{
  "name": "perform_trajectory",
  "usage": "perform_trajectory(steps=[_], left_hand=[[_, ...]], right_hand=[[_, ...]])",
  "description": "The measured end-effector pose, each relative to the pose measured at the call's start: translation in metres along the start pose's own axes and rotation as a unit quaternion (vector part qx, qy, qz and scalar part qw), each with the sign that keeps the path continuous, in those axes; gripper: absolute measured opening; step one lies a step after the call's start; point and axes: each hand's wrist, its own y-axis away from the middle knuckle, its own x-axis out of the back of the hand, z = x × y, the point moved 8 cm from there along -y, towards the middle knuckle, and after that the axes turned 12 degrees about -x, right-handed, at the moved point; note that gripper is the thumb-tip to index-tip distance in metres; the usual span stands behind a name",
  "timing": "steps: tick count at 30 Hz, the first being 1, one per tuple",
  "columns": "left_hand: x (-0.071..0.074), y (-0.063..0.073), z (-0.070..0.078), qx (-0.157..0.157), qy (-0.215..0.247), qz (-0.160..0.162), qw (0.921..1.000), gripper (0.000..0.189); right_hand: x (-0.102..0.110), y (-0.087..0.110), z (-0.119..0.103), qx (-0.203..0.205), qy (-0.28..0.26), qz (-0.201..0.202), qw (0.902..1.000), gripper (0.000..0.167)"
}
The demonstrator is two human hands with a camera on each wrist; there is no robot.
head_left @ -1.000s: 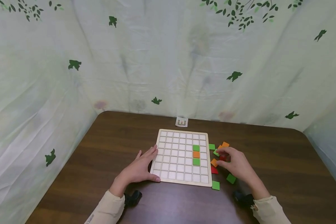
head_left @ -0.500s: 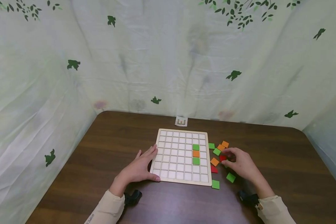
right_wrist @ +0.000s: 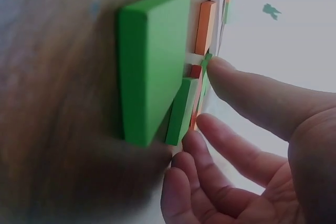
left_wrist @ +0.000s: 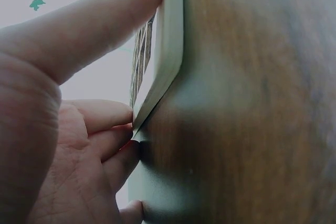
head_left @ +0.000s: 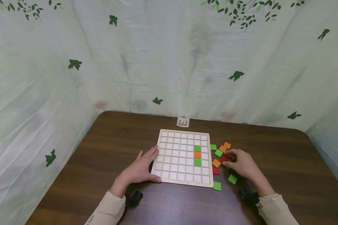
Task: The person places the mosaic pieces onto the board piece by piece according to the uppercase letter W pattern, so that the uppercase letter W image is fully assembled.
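A white gridded board [head_left: 174, 159] with a pale wooden frame lies on the table. One orange tile [head_left: 197, 155] sits on it between two green tiles, the upper green tile [head_left: 197, 148] and the lower green tile [head_left: 197, 162]. My left hand [head_left: 140, 167] rests at the board's left edge, thumb on the near corner, fingers spread along the side. Over the loose tiles at the board's right, my right hand [head_left: 240, 164] has thumb and index finger apart, on either side of a red tile [head_left: 224, 159]. In the right wrist view, a green tile [right_wrist: 181, 111] stands beside the fingertips.
Loose tiles lie right of the board: an orange tile [head_left: 216, 163], a red tile [head_left: 215, 170], a green tile [head_left: 232, 179] and several others. A small printed card [head_left: 183, 122] is at the table's back edge. A patterned curtain [head_left: 169, 62] hangs behind.
My right hand has shifted slightly right, from over the green and orange tiles to the red tile, then stayed almost still. My left hand and the board have not moved.
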Motion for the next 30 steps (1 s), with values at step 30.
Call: perform_trajectory(steps=[30], left_hand=[[0.001, -0.001, 0.002, -0.001, 0.002, 0.004, 1.0, 0.113]], right_hand=[[-0.003, 0.001, -0.011, 0.035, 0.04, -0.006, 0.9985, 0.019]])
